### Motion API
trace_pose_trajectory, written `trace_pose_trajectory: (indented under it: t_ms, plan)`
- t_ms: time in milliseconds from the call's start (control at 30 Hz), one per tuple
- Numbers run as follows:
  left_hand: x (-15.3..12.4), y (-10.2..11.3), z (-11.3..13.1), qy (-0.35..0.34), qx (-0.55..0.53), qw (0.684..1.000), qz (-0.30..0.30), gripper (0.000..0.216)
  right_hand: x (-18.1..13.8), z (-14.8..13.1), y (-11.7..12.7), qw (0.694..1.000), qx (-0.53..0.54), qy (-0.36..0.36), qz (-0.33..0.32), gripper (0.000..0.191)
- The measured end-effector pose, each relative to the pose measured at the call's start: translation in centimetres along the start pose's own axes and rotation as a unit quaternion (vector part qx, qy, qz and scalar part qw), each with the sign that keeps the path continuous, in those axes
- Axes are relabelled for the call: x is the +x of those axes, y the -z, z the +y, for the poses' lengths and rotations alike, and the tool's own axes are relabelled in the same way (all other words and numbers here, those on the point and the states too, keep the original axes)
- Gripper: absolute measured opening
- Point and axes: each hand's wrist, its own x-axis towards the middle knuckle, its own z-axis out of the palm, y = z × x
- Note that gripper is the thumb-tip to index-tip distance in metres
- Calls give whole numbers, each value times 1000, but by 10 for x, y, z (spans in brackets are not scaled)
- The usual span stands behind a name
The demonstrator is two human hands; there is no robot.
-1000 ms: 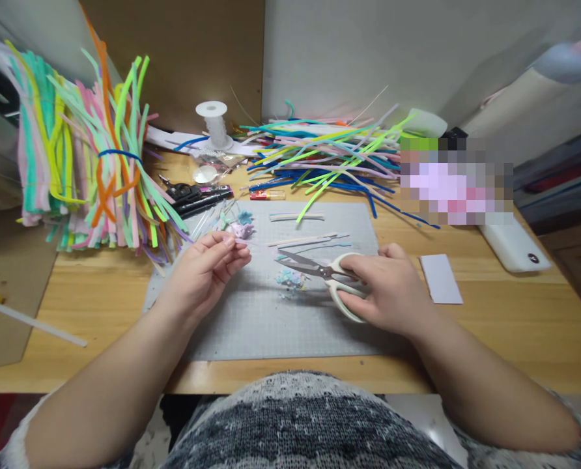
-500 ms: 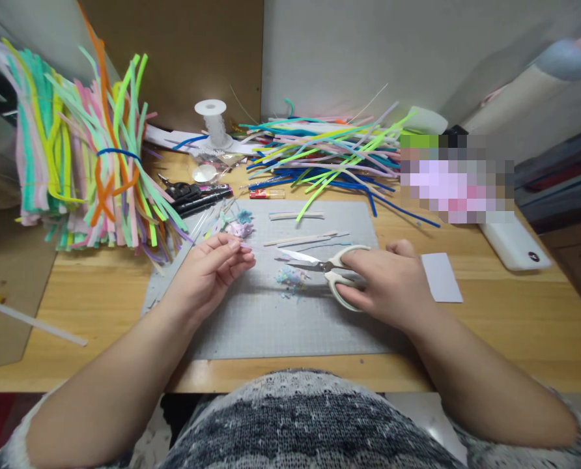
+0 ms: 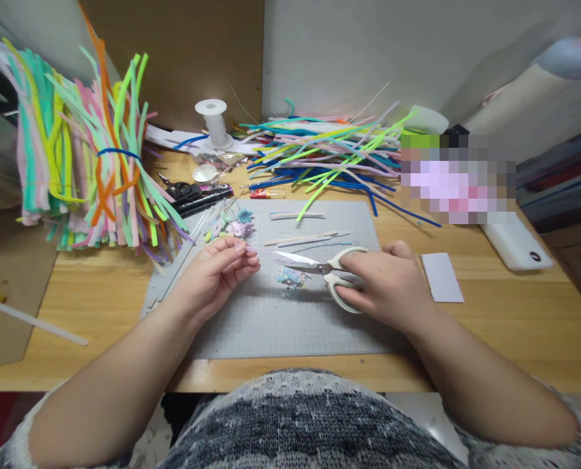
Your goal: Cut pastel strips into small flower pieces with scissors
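Observation:
My left hand (image 3: 219, 270) pinches a short pale lilac pipe-cleaner piece (image 3: 257, 251) between thumb and fingertips, just above the grey cutting mat (image 3: 271, 326). My right hand (image 3: 388, 283) grips white-handled scissors (image 3: 327, 270), whose blades are slightly apart and point left at the end of that piece. Below the blades lies a small heap of pale blue fluff trimmings (image 3: 290, 279). Small lilac and blue pipe-cleaner flowers (image 3: 239, 225) rest at the mat's far left.
A big bundle of coloured pipe cleaners (image 3: 85, 156) stands at the left; a loose pile (image 3: 324, 153) lies at the back. A thread spool (image 3: 211, 120), black pliers (image 3: 187, 192), a white card (image 3: 441, 278) and a white phone (image 3: 515, 244) sit around the mat.
My right hand has slid the scissors left until the blade tips reach the piece. My left hand has shifted a little to the right.

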Motion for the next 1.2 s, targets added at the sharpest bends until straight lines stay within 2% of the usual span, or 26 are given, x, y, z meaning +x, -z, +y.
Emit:
trace_pose_trajectory:
  t_ms: [467, 867, 1200]
  plan:
    - [0, 1, 2, -3, -15, 1000, -6, 8, -1, 0, 0, 998, 52, -5, -42, 21]
    - [0, 3, 2, -32, -6, 999, -2, 10, 0, 0, 0, 997, 70, -7, -38, 19]
    - [-4, -2, 1, 1, -14, 999, -29, 13, 0, -3, 2, 996, 74, -28, -32, 17]
